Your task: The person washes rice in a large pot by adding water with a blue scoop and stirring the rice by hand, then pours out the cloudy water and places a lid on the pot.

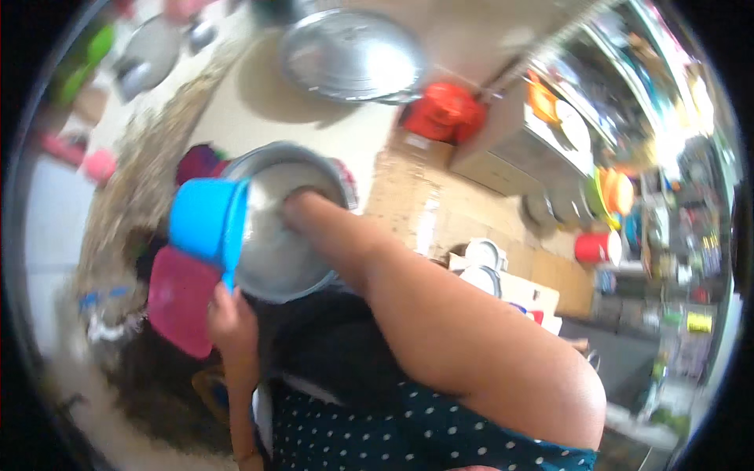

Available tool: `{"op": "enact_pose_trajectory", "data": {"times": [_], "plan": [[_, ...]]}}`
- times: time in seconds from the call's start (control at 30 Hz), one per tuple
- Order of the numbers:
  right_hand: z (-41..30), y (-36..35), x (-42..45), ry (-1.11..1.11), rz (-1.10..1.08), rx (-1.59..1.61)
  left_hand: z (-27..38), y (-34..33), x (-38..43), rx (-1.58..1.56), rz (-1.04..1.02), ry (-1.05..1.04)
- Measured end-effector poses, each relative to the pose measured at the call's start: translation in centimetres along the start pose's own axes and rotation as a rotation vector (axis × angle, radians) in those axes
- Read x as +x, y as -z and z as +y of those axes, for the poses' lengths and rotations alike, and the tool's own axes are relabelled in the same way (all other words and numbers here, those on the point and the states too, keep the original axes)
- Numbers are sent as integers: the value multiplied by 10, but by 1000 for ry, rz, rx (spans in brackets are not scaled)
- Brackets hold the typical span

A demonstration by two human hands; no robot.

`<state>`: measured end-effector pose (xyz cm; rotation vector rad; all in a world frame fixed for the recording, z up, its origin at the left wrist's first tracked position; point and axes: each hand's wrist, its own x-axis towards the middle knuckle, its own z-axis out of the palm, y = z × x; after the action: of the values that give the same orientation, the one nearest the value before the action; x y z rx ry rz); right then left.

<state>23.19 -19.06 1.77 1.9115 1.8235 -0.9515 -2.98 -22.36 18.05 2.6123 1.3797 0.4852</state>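
Note:
My left hand (231,318) grips the handle of a blue plastic dipper (203,221), which is tilted at the left rim of a large metal pot (283,294). Inside the pot is cloudy, pale liquid (277,253). My right hand (303,206) reaches into the pot; its fingers are sunk in the contents and hidden, so their pose does not show. Below the dipper, beside my left hand, is a pink plastic container (179,300). Dark red and purple cloth (200,165) lies against the pot's far left side.
A large round metal lid (353,56) lies beyond the pot, near a red plastic object (445,112). Flattened cardboard (406,200) covers the floor at right, with a cardboard box (500,147) and a red container (595,247). Crowded shelves (624,70) stand at far right.

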Motion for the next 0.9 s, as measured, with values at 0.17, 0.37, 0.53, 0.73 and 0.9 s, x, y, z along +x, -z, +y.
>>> {"op": "enact_pose_trajectory", "data": {"times": [0.17, 0.37, 0.53, 0.73, 0.9], "plan": [[-21, 3, -50, 55, -19, 199, -10, -3, 0, -251, -46, 90], [-46, -4, -51, 122, 32, 328, -92, -10, -3, -149, 216, 129], [-48, -17, -24, 164, 265, 346, -168, -35, -30, 66, 226, 71], [-78, 33, -81, 20, 72, 814, -214, -55, -56, 176, -258, 566], [-83, 14, -74, 67, 4, 738, -266, -100, -72, 80, -291, 515]]}}
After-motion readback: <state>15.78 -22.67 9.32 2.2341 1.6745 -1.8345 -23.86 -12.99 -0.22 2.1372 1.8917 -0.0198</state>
